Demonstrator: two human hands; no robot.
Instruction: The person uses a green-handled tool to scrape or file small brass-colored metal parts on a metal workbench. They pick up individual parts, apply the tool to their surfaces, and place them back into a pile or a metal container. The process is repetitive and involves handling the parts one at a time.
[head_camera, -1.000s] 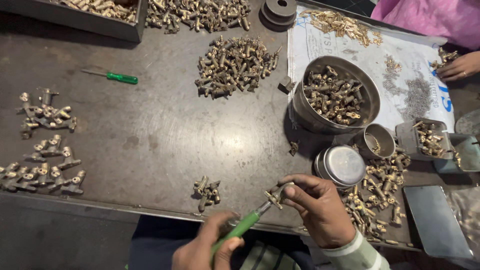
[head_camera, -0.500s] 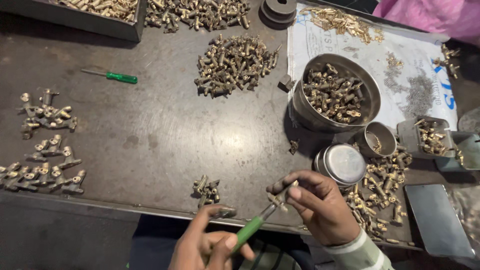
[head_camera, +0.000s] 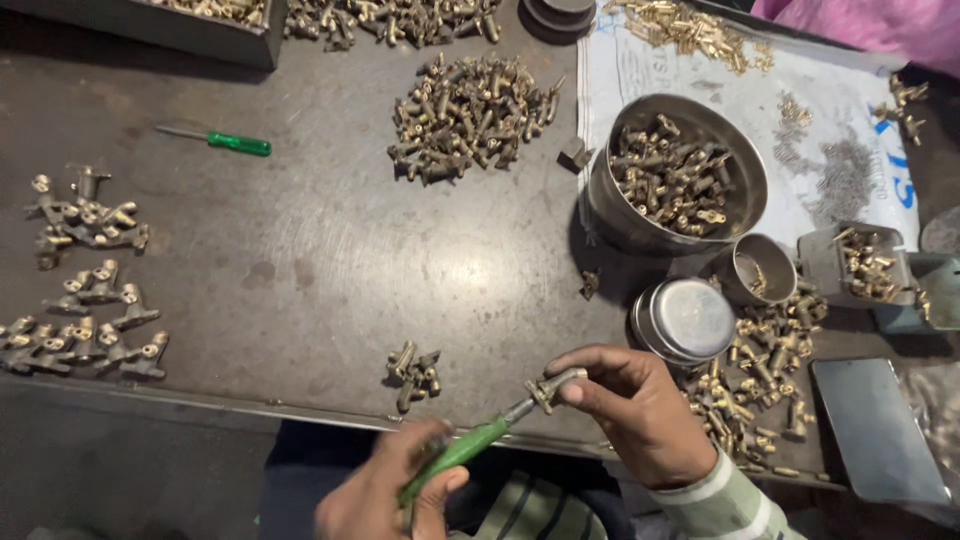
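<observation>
Right hand (head_camera: 640, 415) is pinching a small brass fitting (head_camera: 553, 385) above the worktop's (head_camera: 320, 250) near edge. Left hand (head_camera: 385, 495) is gripping a green-handled screwdriver (head_camera: 465, 448), shaft slanting up-right, tip meeting the fitting. Small brass cluster (head_camera: 413, 372) is lying just left.

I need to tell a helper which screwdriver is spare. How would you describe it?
Start at the dark metal table and look to its far left part. The spare screwdriver lies alone there, green-handled, left of the big loose pile of brass parts; no hand touches it.
</observation>
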